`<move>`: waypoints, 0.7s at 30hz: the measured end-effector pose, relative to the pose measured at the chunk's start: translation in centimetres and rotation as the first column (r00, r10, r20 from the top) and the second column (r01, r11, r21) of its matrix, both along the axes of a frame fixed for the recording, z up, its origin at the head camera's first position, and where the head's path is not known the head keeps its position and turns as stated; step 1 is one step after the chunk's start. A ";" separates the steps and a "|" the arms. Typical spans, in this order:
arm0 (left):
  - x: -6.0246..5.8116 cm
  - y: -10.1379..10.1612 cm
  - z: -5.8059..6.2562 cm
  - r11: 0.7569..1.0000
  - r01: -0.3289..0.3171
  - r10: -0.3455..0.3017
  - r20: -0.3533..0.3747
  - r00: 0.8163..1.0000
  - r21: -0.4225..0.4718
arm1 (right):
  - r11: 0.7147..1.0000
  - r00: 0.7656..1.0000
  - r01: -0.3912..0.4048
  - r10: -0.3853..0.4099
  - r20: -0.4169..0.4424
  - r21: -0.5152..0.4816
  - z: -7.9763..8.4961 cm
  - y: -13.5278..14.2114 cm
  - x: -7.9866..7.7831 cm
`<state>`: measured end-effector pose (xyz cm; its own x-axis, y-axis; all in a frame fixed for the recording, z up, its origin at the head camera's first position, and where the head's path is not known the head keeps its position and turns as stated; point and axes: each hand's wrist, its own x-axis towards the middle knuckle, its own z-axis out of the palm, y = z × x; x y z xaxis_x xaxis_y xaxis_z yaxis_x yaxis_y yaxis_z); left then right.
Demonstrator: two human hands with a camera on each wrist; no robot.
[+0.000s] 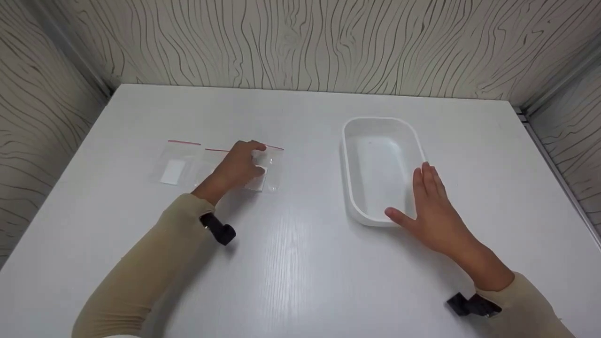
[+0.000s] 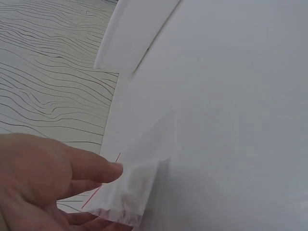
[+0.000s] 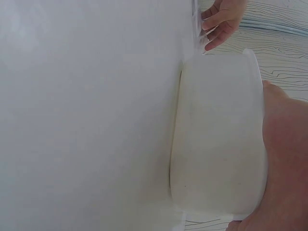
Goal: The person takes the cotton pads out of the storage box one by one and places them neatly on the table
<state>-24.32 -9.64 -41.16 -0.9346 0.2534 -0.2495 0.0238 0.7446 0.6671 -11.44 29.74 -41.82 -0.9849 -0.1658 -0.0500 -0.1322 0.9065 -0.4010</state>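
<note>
On the left of the head view, my left hand [image 1: 237, 164] hovers low over the rightmost clear zip bag [image 1: 274, 176], which has a red seal line and a white rectangular piece. In the left wrist view this bag [image 2: 139, 180] lies between the thumb and the parted fingers; whether they touch it, I cannot tell. My right hand [image 1: 439, 220] rests against a white rounded tub [image 1: 347, 169]. Its straight fingers lie along the right wall, with the thumb over the near rim. The right wrist view shows the tub's outer wall [image 3: 219, 134].
Another zip bag [image 1: 171, 164] with a white piece lies at the far left. Between the two, a further bag [image 1: 211, 157] is partly hidden by my left hand. The white table [image 1: 291, 263] backs onto a wood-grain patterned panel [image 1: 300, 47].
</note>
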 end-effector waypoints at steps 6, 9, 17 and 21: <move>0.4 0.3 0.5 1.000 -0.002 0.002 0.012 1.000 -0.016 | 1.000 1.000 0.003 -0.003 -0.001 -0.002 0.0 0.1 0.0; 0.6 0.4 0.7 1.000 -0.002 0.002 0.020 1.000 -0.015 | 1.000 1.000 0.003 -0.003 0.000 -0.001 0.0 0.1 0.0; 0.8 0.6 0.9 0.999 -0.025 0.027 0.053 0.998 -0.022 | 1.000 1.000 0.000 0.000 -0.005 0.002 0.1 0.1 0.0; 0.7 0.3 1.4 1.000 -0.011 0.011 0.046 0.999 -0.004 | 1.000 1.000 -0.003 0.003 -0.008 -0.002 0.0 0.0 0.0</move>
